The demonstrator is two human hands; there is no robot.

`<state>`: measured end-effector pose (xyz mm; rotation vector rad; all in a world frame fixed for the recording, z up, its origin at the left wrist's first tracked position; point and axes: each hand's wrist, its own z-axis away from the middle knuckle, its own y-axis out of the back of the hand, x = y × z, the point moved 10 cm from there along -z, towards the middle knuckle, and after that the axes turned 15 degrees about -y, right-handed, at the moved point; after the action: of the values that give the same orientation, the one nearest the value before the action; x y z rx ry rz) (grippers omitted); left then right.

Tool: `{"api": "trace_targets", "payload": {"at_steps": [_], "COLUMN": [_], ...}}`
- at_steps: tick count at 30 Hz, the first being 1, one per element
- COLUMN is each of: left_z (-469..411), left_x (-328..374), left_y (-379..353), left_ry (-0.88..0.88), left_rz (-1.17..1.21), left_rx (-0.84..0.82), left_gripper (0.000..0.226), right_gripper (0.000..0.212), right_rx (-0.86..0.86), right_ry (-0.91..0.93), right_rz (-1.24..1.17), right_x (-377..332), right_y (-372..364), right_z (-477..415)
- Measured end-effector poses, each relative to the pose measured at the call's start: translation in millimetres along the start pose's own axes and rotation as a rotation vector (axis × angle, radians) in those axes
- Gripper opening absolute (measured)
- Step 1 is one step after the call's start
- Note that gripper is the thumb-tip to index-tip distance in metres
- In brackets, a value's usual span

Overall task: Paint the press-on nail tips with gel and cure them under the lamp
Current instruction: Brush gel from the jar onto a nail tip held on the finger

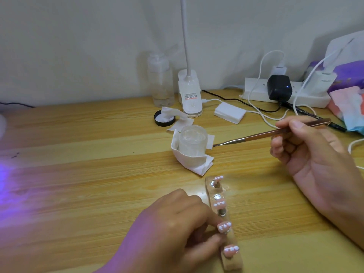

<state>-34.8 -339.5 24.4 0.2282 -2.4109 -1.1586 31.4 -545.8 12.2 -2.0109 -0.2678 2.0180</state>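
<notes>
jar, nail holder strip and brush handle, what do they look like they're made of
Jar: translucent glass or hard plastic, with a glossy rim; pale contents show through.
Holder strip: translucent, probably acrylic or resin, set with shiny metal studs; the table colour tints it.
Brush handle: brown with a satin sheen, lacquered wood or metal, cannot tell which; its ferrule looks like polished metal.

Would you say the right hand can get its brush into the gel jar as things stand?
Probably yes: the right hand holds the brush with its tip just beside the jar, whose mouth is open; the tissue wraps only its lower part.
</notes>
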Motion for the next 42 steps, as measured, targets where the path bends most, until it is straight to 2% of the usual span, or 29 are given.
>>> {"api": "trace_targets", "payload": {"at_steps": [3, 6, 9, 13, 16, 18, 20, 23, 25, 29, 34, 38, 40, 42], "left_z": [-3, -3, 3, 23, 30, 37, 40, 35, 31, 25, 17, 13, 14, 14], "left_x": [14, 21, 2, -60, -84, -93, -97, -96, -94, -89, -85, -80, -81, -83], "left_y": [4, 19, 35, 24, 20, 19, 17, 11, 4, -6, -16, -19, -19, -20], "left_ry": [-0.122, -0.110, 0.057, 0.502, 0.616, 0.680, 0.726, 0.753, 0.760, 0.770, 0.728, 0.683, 0.674, 0.674], "left_rz": [-0.140, -0.145, 0.148, 0.757, 0.848, 0.875, 0.882, 1.008, 1.125, 1.253, 1.402, 1.437, 1.429, 1.429], "left_rx": [0.033, 0.163, 0.354, 0.632, 0.729, 0.785, 0.790, 0.789, 0.800, 0.735, 0.592, 0.522, 0.517, 0.519], "left_gripper": [0.015, 0.016, 0.006, 0.017, 0.019, 0.028, 0.030, 0.014, 0.005, 0.002, 0.011, 0.013, 0.012, 0.006], "right_gripper": [0.022, 0.017, 0.017, 0.023, 0.037, 0.038, 0.030, 0.021, 0.021, 0.018, 0.024, 0.024, 0.020, 0.015], "right_rx": [-0.001, 0.005, 0.002, 0.008, 0.041, 0.060, 0.075, 0.060, 0.008, -0.069, -0.160, -0.165, -0.169, -0.203], "right_ry": [0.024, 0.052, 0.084, 0.110, 0.162, 0.234, 0.315, 0.412, 0.421, 0.362, 0.217, 0.228, 0.339, 0.580], "right_rz": [0.053, 0.085, 0.103, 0.148, 0.226, 0.290, 0.392, 0.535, 0.594, 0.802, 0.648, 0.615, 0.729, 0.939], "right_x": [-1, -4, -8, -11, -25, -46, -67, -84, -85, -66, -43, -44, -52, -62], "right_y": [-1, -2, -3, -5, -11, -19, -32, -57, -78, -113, -122, -121, -123, -134], "right_z": [2, 3, 5, 10, 12, 10, 7, 0, -7, -22, -25, -15, -5, 16]}}
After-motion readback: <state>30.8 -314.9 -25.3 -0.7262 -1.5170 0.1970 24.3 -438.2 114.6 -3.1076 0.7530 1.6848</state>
